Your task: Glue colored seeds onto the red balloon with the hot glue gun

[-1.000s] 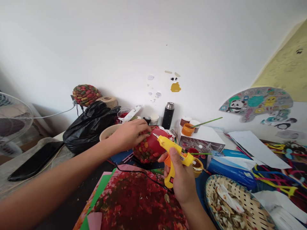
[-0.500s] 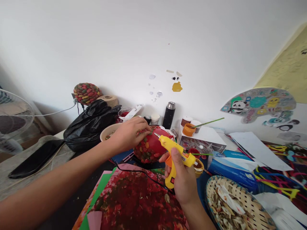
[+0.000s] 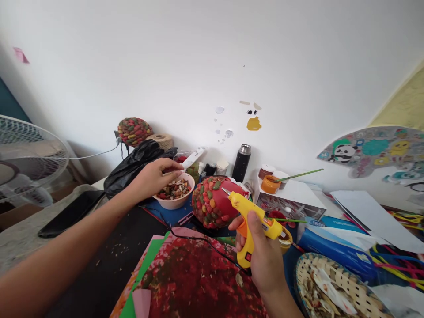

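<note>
My right hand [image 3: 265,260] grips a yellow hot glue gun [image 3: 251,216], fingers at its orange trigger. The nozzle points up and left, close to the bare side of a red balloon [image 3: 227,198]. Small red, green and orange shell-like pieces [image 3: 208,201] cover the balloon's left part. Over the near-left rim of a pale bowl [image 3: 174,204], my left hand [image 3: 155,174] hovers with thumb and forefinger apart; nothing shows between them. Loose coloured pieces [image 3: 174,190] fill the bowl. From the gun, a black cord [image 3: 198,239] runs left.
Paint-stained paper [image 3: 198,278] lies in front. A woven basket of shells [image 3: 326,291] and a blue tissue pack [image 3: 334,249] stand right. Behind are a black flask [image 3: 241,163] and orange paint jar [image 3: 270,184]. A black bag [image 3: 132,165], covered ball [image 3: 134,131] and fan [image 3: 29,163] are left.
My left hand has left the balloon's upper left and moved left to the bowl. The glue gun stays beside the balloon in my right hand. The view has shifted left.
</note>
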`<state>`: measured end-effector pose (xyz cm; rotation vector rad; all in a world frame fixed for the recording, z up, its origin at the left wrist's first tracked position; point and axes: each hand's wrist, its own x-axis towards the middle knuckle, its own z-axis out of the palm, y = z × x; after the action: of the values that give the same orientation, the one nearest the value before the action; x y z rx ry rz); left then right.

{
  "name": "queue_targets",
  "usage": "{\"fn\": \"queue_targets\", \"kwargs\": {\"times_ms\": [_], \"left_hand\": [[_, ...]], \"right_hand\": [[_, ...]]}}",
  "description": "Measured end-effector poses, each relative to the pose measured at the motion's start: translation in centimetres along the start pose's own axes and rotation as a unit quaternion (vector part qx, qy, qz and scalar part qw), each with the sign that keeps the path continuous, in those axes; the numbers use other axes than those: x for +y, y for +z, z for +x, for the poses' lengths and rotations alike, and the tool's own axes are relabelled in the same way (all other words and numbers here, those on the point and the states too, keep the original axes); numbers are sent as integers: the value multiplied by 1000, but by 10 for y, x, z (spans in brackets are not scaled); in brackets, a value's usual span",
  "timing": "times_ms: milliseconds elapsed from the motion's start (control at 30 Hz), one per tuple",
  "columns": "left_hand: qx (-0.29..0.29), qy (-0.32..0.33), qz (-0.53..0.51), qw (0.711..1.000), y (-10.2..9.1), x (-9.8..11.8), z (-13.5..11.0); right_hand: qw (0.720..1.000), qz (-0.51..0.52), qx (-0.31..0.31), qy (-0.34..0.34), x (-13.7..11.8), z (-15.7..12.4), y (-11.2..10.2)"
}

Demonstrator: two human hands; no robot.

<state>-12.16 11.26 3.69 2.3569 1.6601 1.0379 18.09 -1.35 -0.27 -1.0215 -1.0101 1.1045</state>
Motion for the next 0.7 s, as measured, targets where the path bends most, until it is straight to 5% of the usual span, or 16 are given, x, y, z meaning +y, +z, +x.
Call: {"fn": "queue_targets", "kwargs": {"times_ms": [100, 267, 500, 700], "left_hand": [[-124, -45, 111, 985, -2, -25, 0], [-211, -76, 189, 956, 12, -47, -1], [-269, -67, 267, 923, 29, -53, 4], [-262, -64, 303, 914, 36, -57, 7]], "right_hand": [[1000, 4, -1, 5, -1, -2, 1], [1000, -4, -7, 9, 2, -3, 1], [1000, -5, -4, 10, 3, -3, 1], [1000, -7, 5, 10, 3, -3, 1]]}}
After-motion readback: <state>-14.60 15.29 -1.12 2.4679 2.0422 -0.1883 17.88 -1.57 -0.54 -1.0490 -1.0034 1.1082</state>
